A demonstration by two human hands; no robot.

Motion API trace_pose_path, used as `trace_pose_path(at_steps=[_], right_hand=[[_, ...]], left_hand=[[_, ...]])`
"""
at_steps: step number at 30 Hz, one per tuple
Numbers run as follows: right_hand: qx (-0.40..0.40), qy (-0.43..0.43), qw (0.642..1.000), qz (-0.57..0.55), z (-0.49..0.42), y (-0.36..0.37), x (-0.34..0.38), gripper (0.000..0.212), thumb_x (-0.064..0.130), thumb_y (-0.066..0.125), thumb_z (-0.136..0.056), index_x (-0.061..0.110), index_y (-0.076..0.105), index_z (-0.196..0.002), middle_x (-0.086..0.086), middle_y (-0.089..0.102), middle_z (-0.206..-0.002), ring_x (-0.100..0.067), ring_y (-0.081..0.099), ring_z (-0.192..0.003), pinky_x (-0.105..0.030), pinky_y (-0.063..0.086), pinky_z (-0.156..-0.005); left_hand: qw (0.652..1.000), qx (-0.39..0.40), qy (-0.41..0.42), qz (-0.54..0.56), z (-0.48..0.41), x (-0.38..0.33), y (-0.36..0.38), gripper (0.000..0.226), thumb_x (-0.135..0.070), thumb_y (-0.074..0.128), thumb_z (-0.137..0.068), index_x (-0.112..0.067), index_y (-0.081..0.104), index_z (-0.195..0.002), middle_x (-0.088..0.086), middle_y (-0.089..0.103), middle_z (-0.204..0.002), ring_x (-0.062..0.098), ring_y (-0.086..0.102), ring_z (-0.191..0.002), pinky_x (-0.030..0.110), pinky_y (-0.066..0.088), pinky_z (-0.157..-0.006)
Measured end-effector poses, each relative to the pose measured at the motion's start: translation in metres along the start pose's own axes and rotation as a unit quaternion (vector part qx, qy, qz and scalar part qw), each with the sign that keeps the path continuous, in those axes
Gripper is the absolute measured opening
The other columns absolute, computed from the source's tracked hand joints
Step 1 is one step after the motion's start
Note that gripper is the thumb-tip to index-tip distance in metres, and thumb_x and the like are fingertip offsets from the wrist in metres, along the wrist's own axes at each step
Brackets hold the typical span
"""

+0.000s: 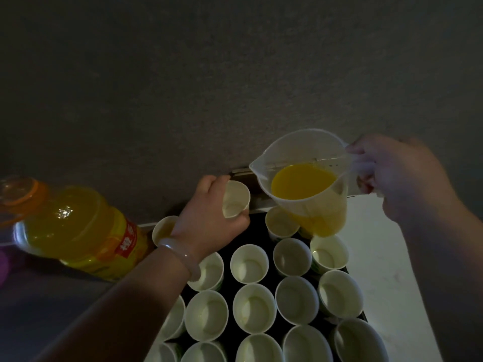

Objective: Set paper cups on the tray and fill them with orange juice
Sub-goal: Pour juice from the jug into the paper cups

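Several white paper cups [249,262] stand in rows on a black tray [257,228]; the ones I can see into look empty. My left hand [209,218] grips one paper cup [235,198], lifted and tilted above the tray's far left corner. My right hand [400,176] holds the handle of a clear plastic jug [305,178] partly full of orange juice. The jug hangs tilted over the far cups, spout pointing left toward the held cup. No juice is flowing.
A large orange juice bottle [75,228] with a red label stands at the left on the dark surface, its cap off. A dark wall rises behind. The tray rests on a white counter [376,257] that extends to the right.
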State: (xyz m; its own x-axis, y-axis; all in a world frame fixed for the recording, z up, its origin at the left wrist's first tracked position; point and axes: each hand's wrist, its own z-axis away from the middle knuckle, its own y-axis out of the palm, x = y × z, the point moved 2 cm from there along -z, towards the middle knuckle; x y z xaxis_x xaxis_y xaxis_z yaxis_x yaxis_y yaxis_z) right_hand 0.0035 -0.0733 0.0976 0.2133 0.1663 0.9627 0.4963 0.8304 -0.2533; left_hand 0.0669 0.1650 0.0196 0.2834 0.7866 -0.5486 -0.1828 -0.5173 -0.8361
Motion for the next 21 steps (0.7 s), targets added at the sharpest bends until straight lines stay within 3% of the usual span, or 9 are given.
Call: trace_pose_path(at_steps=[4,7,11,17,21], right_hand=[[0.018,-0.008,0.993,0.116,0.000,0.004,0.010,0.019,0.024,0.059,-0.078,0.006,0.065,-0.077,-0.003,0.050,-0.050,-0.009,0.042,-0.031,-0.020,0.038,-0.041],[0.021,-0.004,0.992,0.122,0.000,0.008,0.019,0.029,0.034,0.063,-0.069,0.005,0.063,-0.071,-0.001,0.048,-0.042,-0.020,0.043,-0.040,-0.031,0.039,-0.054],[0.027,0.010,0.990,0.139,0.003,0.016,0.028,0.029,0.039,0.064,-0.061,0.011,0.059,-0.064,0.004,0.044,-0.036,-0.023,0.043,-0.046,-0.037,0.038,-0.057],[0.070,-0.017,0.975,0.211,0.006,0.030,0.038,0.032,0.037,0.062,-0.069,0.015,0.054,-0.047,0.002,0.042,-0.039,-0.021,0.041,-0.046,-0.039,0.037,-0.057],[0.087,-0.051,0.962,0.252,0.007,0.040,0.042,0.031,0.033,0.061,-0.076,0.016,0.049,-0.052,-0.008,0.039,-0.051,-0.019,0.038,-0.053,-0.038,0.033,-0.057]], left_hand=[[0.999,0.013,0.033,-0.040,0.004,0.002,-0.012,0.076,-0.042,0.070,-0.075,-0.023,0.037,-0.141,-0.007,0.034,-0.139,0.013,0.045,-0.120,0.017,0.032,-0.091],[0.996,0.032,0.050,-0.065,0.008,0.000,-0.017,0.081,-0.045,0.070,-0.076,-0.024,0.033,-0.144,-0.008,0.031,-0.142,0.014,0.045,-0.122,0.021,0.036,-0.093],[0.995,0.027,0.065,-0.072,0.011,0.000,-0.017,0.082,-0.046,0.071,-0.074,-0.023,0.033,-0.143,-0.007,0.033,-0.143,0.015,0.045,-0.123,0.025,0.039,-0.097],[0.995,0.030,0.070,-0.062,0.016,0.003,-0.014,0.084,-0.045,0.072,-0.074,-0.021,0.033,-0.144,-0.004,0.034,-0.145,0.013,0.042,-0.128,0.025,0.037,-0.103],[0.996,0.026,0.068,-0.054,0.016,0.005,-0.014,0.080,-0.046,0.070,-0.073,-0.022,0.037,-0.141,-0.005,0.039,-0.142,0.014,0.046,-0.125,0.031,0.042,-0.100]])
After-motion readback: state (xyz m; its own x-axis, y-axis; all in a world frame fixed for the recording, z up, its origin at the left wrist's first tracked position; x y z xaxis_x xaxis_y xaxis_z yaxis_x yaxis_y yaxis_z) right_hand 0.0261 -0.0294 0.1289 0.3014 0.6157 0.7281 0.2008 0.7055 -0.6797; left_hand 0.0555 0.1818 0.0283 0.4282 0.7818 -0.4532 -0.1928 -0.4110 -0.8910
